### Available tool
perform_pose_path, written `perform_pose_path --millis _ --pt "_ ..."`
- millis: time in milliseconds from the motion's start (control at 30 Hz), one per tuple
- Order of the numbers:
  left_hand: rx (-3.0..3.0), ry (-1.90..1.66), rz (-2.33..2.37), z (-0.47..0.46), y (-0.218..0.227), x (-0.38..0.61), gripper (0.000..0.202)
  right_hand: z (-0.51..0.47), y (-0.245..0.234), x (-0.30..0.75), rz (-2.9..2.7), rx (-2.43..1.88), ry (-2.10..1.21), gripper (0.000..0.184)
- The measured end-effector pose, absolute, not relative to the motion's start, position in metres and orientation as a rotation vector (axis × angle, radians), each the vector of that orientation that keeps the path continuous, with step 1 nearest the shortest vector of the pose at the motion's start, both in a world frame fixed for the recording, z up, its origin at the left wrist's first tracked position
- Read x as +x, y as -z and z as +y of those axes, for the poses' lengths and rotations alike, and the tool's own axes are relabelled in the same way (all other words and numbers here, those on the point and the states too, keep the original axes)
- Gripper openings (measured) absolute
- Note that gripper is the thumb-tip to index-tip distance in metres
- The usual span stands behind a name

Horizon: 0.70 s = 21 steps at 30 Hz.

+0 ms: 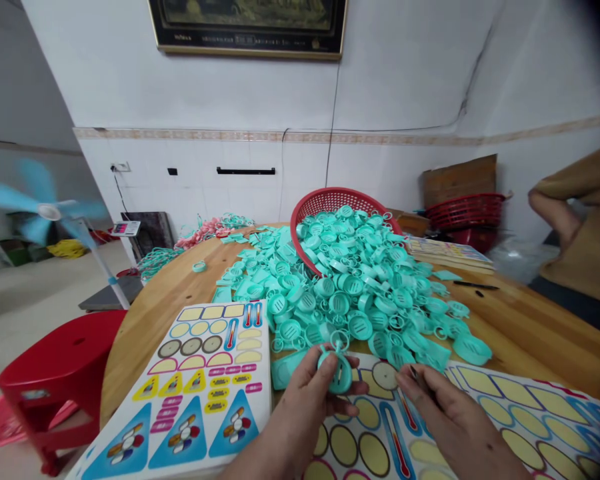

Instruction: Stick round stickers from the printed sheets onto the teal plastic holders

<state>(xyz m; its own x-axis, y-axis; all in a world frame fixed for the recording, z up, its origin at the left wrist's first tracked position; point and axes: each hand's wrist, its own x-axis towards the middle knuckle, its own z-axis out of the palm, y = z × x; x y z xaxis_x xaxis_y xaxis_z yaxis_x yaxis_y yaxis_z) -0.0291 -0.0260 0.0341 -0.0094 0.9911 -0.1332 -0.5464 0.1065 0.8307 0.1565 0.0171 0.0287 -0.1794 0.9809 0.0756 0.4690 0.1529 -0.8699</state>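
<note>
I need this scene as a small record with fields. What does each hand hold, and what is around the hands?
Left hand: holds a round mint-green plastic piece
Right hand: holds a thin dark tool, above a printed sticker sheet
Pile: mint-green plastic pieces, against a tipped red basket
Surface: wooden table
Nearby: person in a brown shirt

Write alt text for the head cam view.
A person's left hand holds a round teal plastic piece while the right hand pinches a thin dark tool above colorful sticker sheets. Behind them, a heap of matching teal pieces spills from a tipped red basket across a wooden table.
</note>
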Motion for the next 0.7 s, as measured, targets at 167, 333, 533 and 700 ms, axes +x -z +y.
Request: perform_pose_path --millis 167,333,533,700 --pt "0.533 -1.364 0.713 -0.022 -0.031 -0.026 0.040 0.009 -0.036 0.150 -1.724 -1.326 -1.125 0.031" --pt "0.473 -1.316 0.579 -0.024 -0.028 -0.023 0.040 0.005 -0.040 0.145 -1.720 -1.218 -1.227 0.030" --pt "0.460 -1.294 0.574 -0.027 -0.028 -0.017 0.030 0.006 -0.039 0.137 -1.646 -1.161 -1.222 0.039" --pt "0.423 -1.285 0.552 -0.029 -0.026 -0.014 0.029 0.005 -0.036 0.133 -1.562 -1.109 -1.285 0.032"
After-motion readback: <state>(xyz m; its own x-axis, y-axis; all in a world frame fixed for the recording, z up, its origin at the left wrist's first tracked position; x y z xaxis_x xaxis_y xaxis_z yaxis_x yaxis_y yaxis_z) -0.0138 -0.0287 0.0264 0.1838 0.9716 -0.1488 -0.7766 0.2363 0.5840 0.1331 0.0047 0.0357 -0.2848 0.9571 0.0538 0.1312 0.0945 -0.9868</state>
